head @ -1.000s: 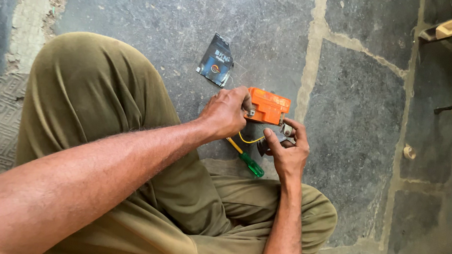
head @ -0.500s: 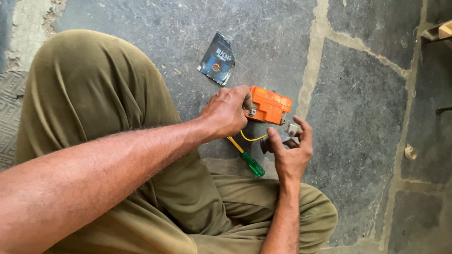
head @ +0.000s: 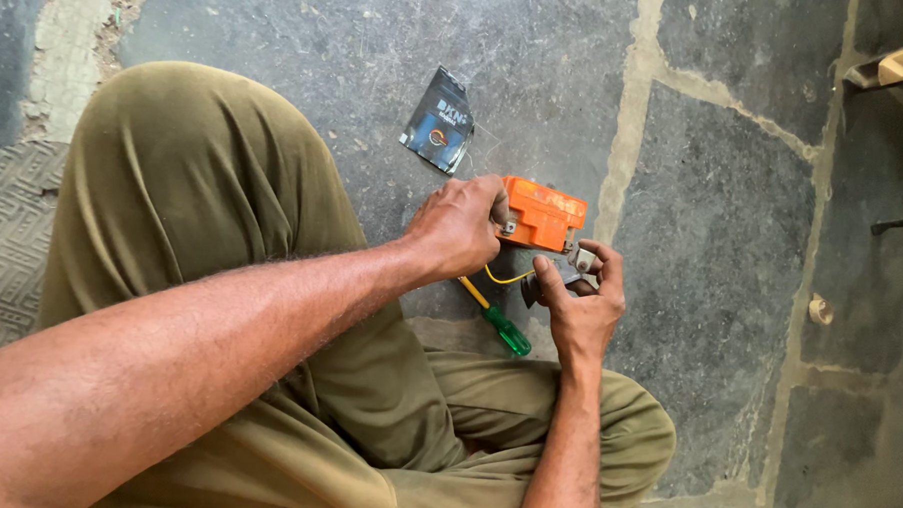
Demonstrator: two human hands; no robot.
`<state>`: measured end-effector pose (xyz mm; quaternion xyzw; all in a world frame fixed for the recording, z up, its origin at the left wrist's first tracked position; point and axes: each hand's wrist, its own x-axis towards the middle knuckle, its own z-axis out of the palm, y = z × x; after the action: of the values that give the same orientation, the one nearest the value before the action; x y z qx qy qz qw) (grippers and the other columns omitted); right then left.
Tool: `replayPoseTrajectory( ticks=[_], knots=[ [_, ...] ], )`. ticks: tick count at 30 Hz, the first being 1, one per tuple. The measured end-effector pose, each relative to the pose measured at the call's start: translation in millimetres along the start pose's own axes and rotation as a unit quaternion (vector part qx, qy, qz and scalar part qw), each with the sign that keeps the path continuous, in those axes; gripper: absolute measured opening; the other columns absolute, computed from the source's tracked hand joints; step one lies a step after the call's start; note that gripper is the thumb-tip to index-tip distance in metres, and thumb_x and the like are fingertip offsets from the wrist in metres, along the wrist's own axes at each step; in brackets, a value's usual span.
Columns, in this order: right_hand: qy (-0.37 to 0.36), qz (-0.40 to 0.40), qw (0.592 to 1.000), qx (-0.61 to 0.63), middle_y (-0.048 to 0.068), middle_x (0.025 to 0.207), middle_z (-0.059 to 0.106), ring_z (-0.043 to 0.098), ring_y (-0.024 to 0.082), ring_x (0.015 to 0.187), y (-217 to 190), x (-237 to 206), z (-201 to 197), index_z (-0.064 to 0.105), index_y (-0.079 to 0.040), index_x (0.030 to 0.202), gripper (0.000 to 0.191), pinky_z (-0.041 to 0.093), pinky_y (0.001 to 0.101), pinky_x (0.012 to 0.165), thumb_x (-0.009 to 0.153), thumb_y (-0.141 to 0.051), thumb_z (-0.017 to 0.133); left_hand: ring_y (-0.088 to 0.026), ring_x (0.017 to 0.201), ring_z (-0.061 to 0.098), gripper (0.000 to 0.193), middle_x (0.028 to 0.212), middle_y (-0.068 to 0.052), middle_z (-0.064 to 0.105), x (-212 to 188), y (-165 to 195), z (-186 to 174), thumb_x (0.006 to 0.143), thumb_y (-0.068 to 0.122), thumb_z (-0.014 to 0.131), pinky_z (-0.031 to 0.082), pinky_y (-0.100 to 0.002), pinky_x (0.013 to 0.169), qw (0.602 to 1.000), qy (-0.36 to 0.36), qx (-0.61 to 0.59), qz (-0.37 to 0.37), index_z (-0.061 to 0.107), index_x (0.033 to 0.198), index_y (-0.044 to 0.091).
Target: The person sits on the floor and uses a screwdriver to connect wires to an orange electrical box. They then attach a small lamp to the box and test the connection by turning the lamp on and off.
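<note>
Over stone floor (head: pixel 711 225), orange box (head: pixel 542 214) is gripped by left hand (head: pixel 458 227); at its 5 o'clock, grey part (head: pixel 564 276) is pinched by right hand (head: pixel 583 304). Green-handled screwdriver (head: pixel 499 322) lies beneath.

The person wears loose olive-green trousers (head: pixel 219 192), the cloth creased and folded in soft ridges. Both forearms are bare and hairy, with no sleeves, watch or rings showing on the hands.

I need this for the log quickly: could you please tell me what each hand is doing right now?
Left hand: closed, gripping the orange box.
Right hand: closed, fingers pinching a small grey part beneath the box.
</note>
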<state>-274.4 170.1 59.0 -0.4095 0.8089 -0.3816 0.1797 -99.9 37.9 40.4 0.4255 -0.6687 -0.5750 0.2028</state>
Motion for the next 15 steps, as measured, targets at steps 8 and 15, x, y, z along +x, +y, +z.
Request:
replayPoseTrajectory(
  ticks=[8,15],
  knots=[
    [-0.005,-0.014,0.999,-0.038,0.008,0.102,0.067,0.073,0.013,0.073,-0.7,5.4,0.9,0.060,-0.006,0.126,0.060,0.056,0.0272,0.058,0.080,-0.028,0.090,-0.040,0.099,0.070,0.012,0.097,-0.019,0.074,3.2,0.0,1.0,0.081,0.010,0.067,0.054,-0.049,0.088,1.000,-0.001,0.008,-0.006,0.067,0.093,0.007],
    [-0.018,0.015,1.000,0.001,0.007,0.099,0.065,0.072,0.014,0.068,0.1,6.2,0.3,0.060,-0.005,0.125,0.057,0.056,0.0272,0.052,0.080,-0.025,0.088,-0.040,0.099,0.070,0.013,0.097,-0.019,0.073,3.3,-0.3,1.7,0.082,0.012,0.067,0.054,-0.049,0.087,1.000,-0.003,0.008,-0.011,0.067,0.095,0.008]
  ],
)
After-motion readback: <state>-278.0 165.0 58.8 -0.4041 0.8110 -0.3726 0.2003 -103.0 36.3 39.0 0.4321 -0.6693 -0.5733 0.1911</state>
